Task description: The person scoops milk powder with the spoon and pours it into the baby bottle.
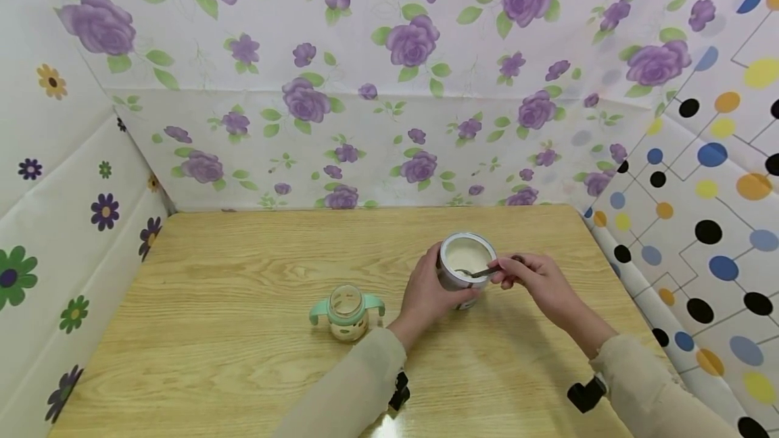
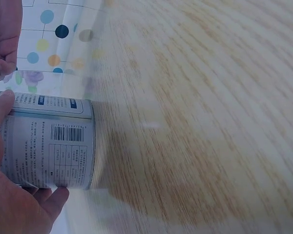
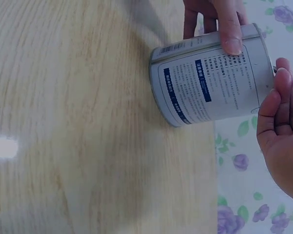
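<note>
In the head view my left hand [image 1: 426, 294] grips the side of a round metal can [image 1: 450, 280] with its top open. Pale powder [image 1: 465, 253] shows inside the can. My right hand [image 1: 538, 282] pinches the dark handle of a spoon [image 1: 487, 271], whose bowl dips into the can's mouth at the powder. Printed text and a barcode cover the can's label [image 2: 68, 151] in the left wrist view. The right wrist view shows the left thumb [image 3: 231, 41] lying along the can's side, and the right fingers bent near its rim.
Left of the can stands a lidless baby bottle [image 1: 348, 316] with two mint-green handles. Everything is on a wood-grain table [image 1: 243, 357]. A flowered cloth [image 1: 365, 120] hangs behind it, and a dotted cloth [image 1: 718, 222] borders the right side.
</note>
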A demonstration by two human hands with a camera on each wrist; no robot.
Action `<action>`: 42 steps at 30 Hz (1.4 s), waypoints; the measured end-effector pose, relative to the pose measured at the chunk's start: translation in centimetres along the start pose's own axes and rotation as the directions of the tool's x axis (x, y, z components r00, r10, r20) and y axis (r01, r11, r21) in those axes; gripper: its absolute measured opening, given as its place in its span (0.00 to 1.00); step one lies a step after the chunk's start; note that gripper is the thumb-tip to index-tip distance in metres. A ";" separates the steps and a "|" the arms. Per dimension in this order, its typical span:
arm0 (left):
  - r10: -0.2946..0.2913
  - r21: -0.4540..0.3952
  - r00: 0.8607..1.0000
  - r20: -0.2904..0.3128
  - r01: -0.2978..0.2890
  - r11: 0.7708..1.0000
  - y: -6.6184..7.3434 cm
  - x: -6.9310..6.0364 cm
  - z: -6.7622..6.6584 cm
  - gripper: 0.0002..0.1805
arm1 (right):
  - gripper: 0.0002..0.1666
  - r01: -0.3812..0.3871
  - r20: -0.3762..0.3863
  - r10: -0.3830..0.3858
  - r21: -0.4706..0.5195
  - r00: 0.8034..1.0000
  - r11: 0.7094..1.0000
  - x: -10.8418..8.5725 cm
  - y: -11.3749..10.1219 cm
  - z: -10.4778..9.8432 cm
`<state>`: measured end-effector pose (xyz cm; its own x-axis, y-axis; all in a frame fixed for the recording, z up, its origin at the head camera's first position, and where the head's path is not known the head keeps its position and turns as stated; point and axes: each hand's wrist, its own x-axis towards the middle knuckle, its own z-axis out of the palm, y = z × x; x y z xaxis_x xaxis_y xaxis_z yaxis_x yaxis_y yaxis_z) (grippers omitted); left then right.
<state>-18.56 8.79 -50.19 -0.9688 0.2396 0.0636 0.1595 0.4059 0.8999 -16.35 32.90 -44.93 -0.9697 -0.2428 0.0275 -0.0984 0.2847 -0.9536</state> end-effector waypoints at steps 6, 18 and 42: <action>-0.003 -0.009 1.000 -0.001 0.003 1.000 0.1 0.0 0.0 0.58 | 0.28 -0.058 -0.037 0.067 0.201 0.997 0.978 -0.1 0.8 0.1; 0.008 -0.015 1.000 -0.004 -0.008 1.000 0.1 -0.1 -0.1 0.57 | 0.19 -0.060 -0.074 0.118 0.535 0.990 0.843 -0.3 1.5 -0.2; 0.023 -0.021 1.000 -0.010 -0.023 1.000 0.4 -0.4 -0.3 0.57 | 0.20 -0.047 -0.111 0.139 0.591 0.984 0.805 -0.3 1.7 0.2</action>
<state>-18.16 8.60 -49.75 -0.9667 0.2403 0.0884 0.1777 0.3812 0.9072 -16.23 33.27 -46.63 -0.9928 -0.0963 -0.0718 0.0983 -0.3074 -0.9465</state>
